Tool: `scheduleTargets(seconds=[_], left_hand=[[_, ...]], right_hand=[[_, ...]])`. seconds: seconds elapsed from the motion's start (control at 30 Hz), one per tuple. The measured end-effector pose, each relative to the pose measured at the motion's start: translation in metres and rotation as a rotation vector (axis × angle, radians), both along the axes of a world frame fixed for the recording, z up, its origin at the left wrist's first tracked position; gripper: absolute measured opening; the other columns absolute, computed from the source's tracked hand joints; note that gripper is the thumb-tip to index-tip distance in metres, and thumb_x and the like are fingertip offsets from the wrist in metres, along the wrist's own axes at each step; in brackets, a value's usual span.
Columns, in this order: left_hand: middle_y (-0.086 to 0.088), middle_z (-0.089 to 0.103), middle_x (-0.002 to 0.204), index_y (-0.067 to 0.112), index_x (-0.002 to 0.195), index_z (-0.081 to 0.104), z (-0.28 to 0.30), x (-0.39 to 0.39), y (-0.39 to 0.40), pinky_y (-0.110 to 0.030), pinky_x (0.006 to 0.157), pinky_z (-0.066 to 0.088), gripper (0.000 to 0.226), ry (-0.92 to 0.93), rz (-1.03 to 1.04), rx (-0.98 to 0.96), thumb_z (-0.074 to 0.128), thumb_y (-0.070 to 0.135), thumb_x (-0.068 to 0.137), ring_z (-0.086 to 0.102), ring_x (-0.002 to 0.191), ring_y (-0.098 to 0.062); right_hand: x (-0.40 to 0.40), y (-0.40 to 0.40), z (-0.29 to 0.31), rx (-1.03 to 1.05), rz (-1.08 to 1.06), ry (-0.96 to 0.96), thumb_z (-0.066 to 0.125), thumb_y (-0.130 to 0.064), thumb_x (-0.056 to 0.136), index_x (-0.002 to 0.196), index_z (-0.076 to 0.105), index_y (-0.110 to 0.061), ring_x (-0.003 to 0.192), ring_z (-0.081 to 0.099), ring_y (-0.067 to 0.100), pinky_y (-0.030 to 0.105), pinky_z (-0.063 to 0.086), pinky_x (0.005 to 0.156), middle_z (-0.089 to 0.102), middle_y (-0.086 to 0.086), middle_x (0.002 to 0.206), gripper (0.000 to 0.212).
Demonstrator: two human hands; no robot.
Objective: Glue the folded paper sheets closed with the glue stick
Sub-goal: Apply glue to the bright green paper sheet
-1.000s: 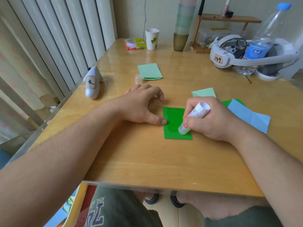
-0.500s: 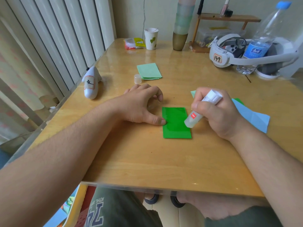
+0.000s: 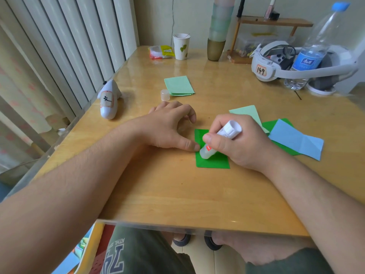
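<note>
A wooden table (image 3: 177, 194) fills most of the view, with a person's two bare forearms reaching across it from the near edge. At the far right a clear water bottle (image 3: 316, 48) with a blue cap stands tilted against a white headset (image 3: 276, 66) labelled 149. A stack of tall cups (image 3: 218, 30) stands at the back, next to a white paper cup (image 3: 181, 46).

The left hand (image 3: 167, 129) rests on the table with its fingers loosely curled and holding nothing; its thumb tip presses on the left edge of a dark green folded sheet (image 3: 213, 162). The right hand (image 3: 243, 143) has its fingers and thumb wrapped around a white glue stick (image 3: 219, 139), which leans down to the left with its lower tip touching that green sheet, just beside the left thumb.

To the right of this hand a light blue folded sheet (image 3: 296, 141) lies over another dark green sheet (image 3: 270, 124), with a pale green sheet (image 3: 246, 112) just behind them. A small pile of pale green folded sheets (image 3: 178, 85) lies farther back, and the clear glue cap (image 3: 165, 94) stands just to its left. A white shark-shaped object (image 3: 108, 99) lies near the table's left edge.
</note>
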State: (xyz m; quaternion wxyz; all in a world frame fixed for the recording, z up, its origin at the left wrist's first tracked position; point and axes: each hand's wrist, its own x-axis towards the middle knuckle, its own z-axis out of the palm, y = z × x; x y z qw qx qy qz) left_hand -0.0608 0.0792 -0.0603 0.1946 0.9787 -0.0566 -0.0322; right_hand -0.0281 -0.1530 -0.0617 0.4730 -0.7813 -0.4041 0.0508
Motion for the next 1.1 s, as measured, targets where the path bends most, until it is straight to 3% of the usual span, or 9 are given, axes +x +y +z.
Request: scheduleTargets(seconds=[0.07, 0.2, 0.3, 0.57, 0.67, 0.83, 0.97, 1.03, 1.1], left_hand=[[0.019, 0.043, 0.124, 0.052, 0.113, 0.045, 0.001, -0.001, -0.001, -0.044, 0.113, 0.031, 0.078, 0.008, 0.002, 0.016, 0.060, 0.090, 0.047, 0.034, 0.122, -0.016], [0.016, 0.043, 0.125, 0.048, 0.116, 0.047, 0.003, -0.002, -0.003, -0.041, 0.111, 0.030, 0.084, 0.015, 0.003, 0.014, 0.057, 0.089, 0.043, 0.034, 0.124, -0.018], [0.015, 0.044, 0.126, 0.047, 0.117, 0.048, 0.002, -0.002, -0.003, -0.042, 0.113, 0.030, 0.085, 0.008, 0.003, 0.012, 0.057, 0.088, 0.043, 0.035, 0.124, -0.018], [0.017, 0.043, 0.125, 0.050, 0.114, 0.045, 0.000, -0.002, -0.002, -0.040, 0.108, 0.029, 0.079, -0.002, 0.001, 0.005, 0.061, 0.089, 0.047, 0.034, 0.124, -0.017], [0.016, 0.042, 0.125, 0.050, 0.114, 0.046, 0.000, -0.001, -0.002, -0.041, 0.110, 0.029, 0.080, 0.001, -0.003, 0.004, 0.061, 0.090, 0.047, 0.034, 0.124, -0.017], [0.015, 0.043, 0.126, 0.049, 0.115, 0.047, 0.001, -0.002, -0.001, -0.043, 0.113, 0.029, 0.075, -0.010, -0.011, 0.001, 0.069, 0.085, 0.053, 0.034, 0.124, -0.017], [0.016, 0.043, 0.125, 0.051, 0.114, 0.046, 0.000, -0.002, -0.001, -0.045, 0.114, 0.030, 0.076, -0.006, -0.010, 0.008, 0.066, 0.088, 0.051, 0.034, 0.125, -0.017], [0.017, 0.042, 0.124, 0.052, 0.113, 0.045, 0.000, -0.001, -0.001, -0.045, 0.115, 0.029, 0.078, -0.001, -0.005, 0.008, 0.063, 0.090, 0.048, 0.034, 0.125, -0.017], [0.017, 0.042, 0.124, 0.052, 0.114, 0.046, 0.000, -0.001, -0.001, -0.046, 0.117, 0.029, 0.078, 0.003, -0.007, 0.002, 0.063, 0.090, 0.048, 0.034, 0.125, -0.017]], right_hand=[[-0.002, 0.002, 0.000, -0.027, 0.007, -0.015, 0.068, -0.054, 0.078, 0.073, 0.064, -0.018, 0.061, 0.047, 0.027, 0.035, 0.034, 0.055, 0.056, 0.011, 0.065, 0.037], [-0.006, 0.005, 0.001, -0.059, 0.016, -0.016, 0.070, -0.054, 0.077, 0.071, 0.064, -0.019, 0.056, 0.042, 0.006, 0.023, 0.033, 0.054, 0.049, -0.010, 0.057, 0.036], [-0.007, 0.006, 0.001, -0.085, 0.020, -0.019, 0.074, -0.042, 0.080, 0.071, 0.063, -0.015, 0.056, 0.043, 0.006, 0.021, 0.032, 0.054, 0.048, -0.015, 0.056, 0.030], [-0.003, -0.003, 0.004, -0.137, -0.026, -0.011, 0.070, -0.033, 0.075, 0.065, 0.053, -0.014, 0.054, 0.037, 0.006, 0.020, 0.029, 0.051, 0.041, -0.013, 0.053, 0.027], [0.003, -0.014, 0.003, -0.153, -0.054, -0.024, 0.069, -0.031, 0.074, 0.063, 0.052, -0.012, 0.054, 0.036, 0.007, 0.026, 0.030, 0.051, 0.040, -0.011, 0.052, 0.028], [0.009, -0.021, 0.002, -0.151, -0.046, -0.030, 0.067, -0.038, 0.071, 0.063, 0.052, -0.009, 0.055, 0.037, 0.010, 0.035, 0.031, 0.055, 0.041, 0.004, 0.055, 0.034], [0.008, -0.020, 0.002, -0.154, -0.057, -0.034, 0.067, -0.029, 0.073, 0.062, 0.051, -0.006, 0.056, 0.038, 0.013, 0.039, 0.032, 0.055, 0.046, 0.015, 0.060, 0.030], [0.009, -0.020, 0.003, -0.117, -0.075, -0.010, 0.066, -0.024, 0.073, 0.059, 0.048, -0.009, 0.055, 0.037, 0.013, 0.039, 0.031, 0.054, 0.043, 0.010, 0.055, 0.028], [0.011, -0.021, 0.005, 0.012, -0.079, 0.047, 0.064, -0.018, 0.075, 0.057, 0.041, -0.008, 0.053, 0.032, 0.011, 0.030, 0.027, 0.052, 0.035, -0.002, 0.051, 0.030]])
